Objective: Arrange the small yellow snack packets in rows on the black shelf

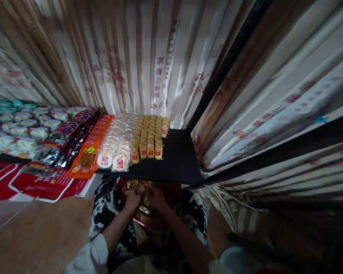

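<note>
A red box (pixel 147 224) rests between my knees, below the black table's front edge, holding several yellow wrapped snacks (pixel 144 209) in clear film. Inside it, my left hand (pixel 133 199) is closed over wrapped snacks at the left side. My right hand (pixel 157 198) reaches in from the right, its fingers curled against the snacks near the middle. Both sets of fingertips are dim and partly hidden among the packets. Just above, rows of similar yellow snack packets (pixel 147 137) stand upright on the black table (pixel 180 156).
White round packets (pixel 120 163) stand left of the yellow rows. Beside them lie an orange snack bag (pixel 87 156), dark shiny bags (pixel 71 142) and white-and-green packs (pixel 20 129). Printed curtains (pixel 137 57) hang behind; a black pole (pixel 217 83) rises at the table's right corner.
</note>
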Demonstrator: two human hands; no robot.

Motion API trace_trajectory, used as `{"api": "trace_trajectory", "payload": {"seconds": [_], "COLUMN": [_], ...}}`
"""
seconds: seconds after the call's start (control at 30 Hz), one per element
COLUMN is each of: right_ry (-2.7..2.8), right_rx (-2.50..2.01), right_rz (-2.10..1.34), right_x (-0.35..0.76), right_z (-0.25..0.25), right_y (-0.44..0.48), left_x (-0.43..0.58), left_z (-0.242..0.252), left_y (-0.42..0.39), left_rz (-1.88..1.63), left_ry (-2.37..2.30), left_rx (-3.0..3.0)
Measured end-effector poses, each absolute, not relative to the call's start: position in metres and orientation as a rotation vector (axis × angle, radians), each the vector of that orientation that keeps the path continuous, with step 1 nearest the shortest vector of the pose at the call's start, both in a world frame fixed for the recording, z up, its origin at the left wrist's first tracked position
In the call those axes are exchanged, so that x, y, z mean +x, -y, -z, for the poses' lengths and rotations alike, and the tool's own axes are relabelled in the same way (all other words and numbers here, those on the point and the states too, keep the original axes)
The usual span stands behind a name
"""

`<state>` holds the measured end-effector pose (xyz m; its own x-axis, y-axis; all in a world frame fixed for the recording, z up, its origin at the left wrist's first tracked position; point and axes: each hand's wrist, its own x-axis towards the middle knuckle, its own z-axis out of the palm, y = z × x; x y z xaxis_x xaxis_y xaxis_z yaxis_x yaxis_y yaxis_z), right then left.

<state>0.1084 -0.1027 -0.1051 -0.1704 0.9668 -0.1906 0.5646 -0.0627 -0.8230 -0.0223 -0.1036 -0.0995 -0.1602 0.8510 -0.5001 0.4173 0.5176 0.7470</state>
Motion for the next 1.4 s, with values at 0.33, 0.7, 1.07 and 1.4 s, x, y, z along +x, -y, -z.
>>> {"api": "trace_trajectory", "payload": {"seconds": [0.33, 0.7, 1.07, 1.4], "right_ry": [1.794, 1.553, 1.334, 1.181], "right_rx": [-1.557, -1.44, -1.503, -1.681], "right_rz": [-0.982, -0.966, -0.75, -0.644], "right_x": [0.128, 0.167, 0.205, 0.218], "right_z": [0.06, 0.027, 0.017, 0.023], "right_y": [0.12, 0.105, 0.062, -0.015], "left_x": [-0.026, 0.005, 0.074, 0.127], "left_z": [0.04, -0.025, -0.04, -0.026], "left_y": [0.106, 0.083, 0.027, -0.003], "left_rz": [-0.598, -0.686, -0.766, -0.918], "left_ry": [-1.375, -1.192, -1.406, -1.441], "left_rx": [0.924, 1.197, 1.489, 1.445]}}
